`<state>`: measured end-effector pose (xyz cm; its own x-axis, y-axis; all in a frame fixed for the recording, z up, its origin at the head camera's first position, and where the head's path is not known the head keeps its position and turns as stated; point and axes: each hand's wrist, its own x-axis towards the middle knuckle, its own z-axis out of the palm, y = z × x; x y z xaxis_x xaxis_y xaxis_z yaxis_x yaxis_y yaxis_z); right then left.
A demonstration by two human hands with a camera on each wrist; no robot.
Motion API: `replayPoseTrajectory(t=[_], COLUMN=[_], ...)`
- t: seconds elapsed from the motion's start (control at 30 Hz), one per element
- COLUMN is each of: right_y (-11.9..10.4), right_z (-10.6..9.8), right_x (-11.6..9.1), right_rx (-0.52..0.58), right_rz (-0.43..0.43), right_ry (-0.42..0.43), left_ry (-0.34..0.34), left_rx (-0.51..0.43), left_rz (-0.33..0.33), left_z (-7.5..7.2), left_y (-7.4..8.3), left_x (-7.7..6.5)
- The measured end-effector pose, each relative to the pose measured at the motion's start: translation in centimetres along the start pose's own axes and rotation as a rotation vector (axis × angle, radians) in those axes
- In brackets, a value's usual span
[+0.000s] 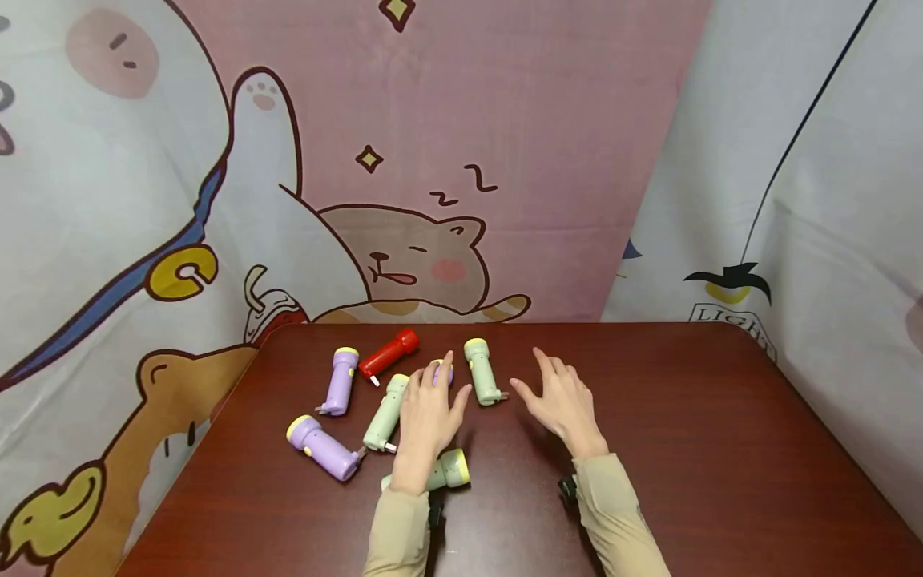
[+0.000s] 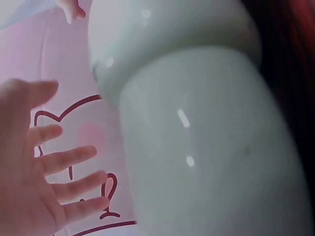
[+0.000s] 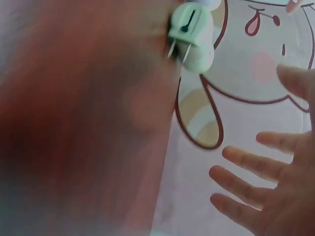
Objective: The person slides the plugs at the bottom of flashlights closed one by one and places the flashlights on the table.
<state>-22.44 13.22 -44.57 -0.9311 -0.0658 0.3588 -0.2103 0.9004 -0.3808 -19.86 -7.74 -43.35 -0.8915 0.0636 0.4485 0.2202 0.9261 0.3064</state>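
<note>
My left hand (image 1: 429, 413) hovers with spread fingers over several plug-in flashlights and holds nothing. Beneath its wrist lies a pale green flashlight with a yellow rim (image 1: 452, 470), which looms large in the left wrist view (image 2: 206, 142). Another green flashlight (image 1: 384, 418) is just left of the hand; a purple one (image 1: 449, 374) is mostly hidden behind its fingers. To the right, my right hand (image 1: 566, 407) is also spread and empty. Between the hands lies a third green flashlight (image 1: 482, 375), its two metal prongs toward the right hand; a prong end (image 3: 194, 37) shows in the right wrist view.
Farther left on the brown table (image 1: 721, 449) lie two purple flashlights, one (image 1: 341, 383) near the back and one (image 1: 328, 451) nearer the front. A red flashlight (image 1: 389, 354) rests by the back edge. Behind hangs a cartoon-printed cloth (image 1: 548, 160).
</note>
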Motion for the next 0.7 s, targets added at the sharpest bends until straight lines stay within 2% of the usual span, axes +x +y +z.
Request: replayPoseTrajectory(t=[0.13,0.23,0.43,0.7], right_y=[-1.3,-2.2,-3.7,-4.5], right_z=[0.6,1.1,2.8,5.2], right_x=[1.9,3.4,5.5,6.6], right_rx=[0.052,0.076,0.077,0.062], right_rz=[0.028,0.051,0.103,0.158], right_ry=[-0.060,-0.133,-0.292,-0.370], left_ry=[0.098,0.139,0.172,0.218], left_rx=[0.008,0.009,0.016,0.007], left_rz=[0.023,0.037,0.046,0.021], left_z=[-0.2,-0.3,-0.7,-1.5], left_y=[-0.2,-0.3,-0.7,-1.4], left_x=[-0.1,-0.3,-0.8,-1.3])
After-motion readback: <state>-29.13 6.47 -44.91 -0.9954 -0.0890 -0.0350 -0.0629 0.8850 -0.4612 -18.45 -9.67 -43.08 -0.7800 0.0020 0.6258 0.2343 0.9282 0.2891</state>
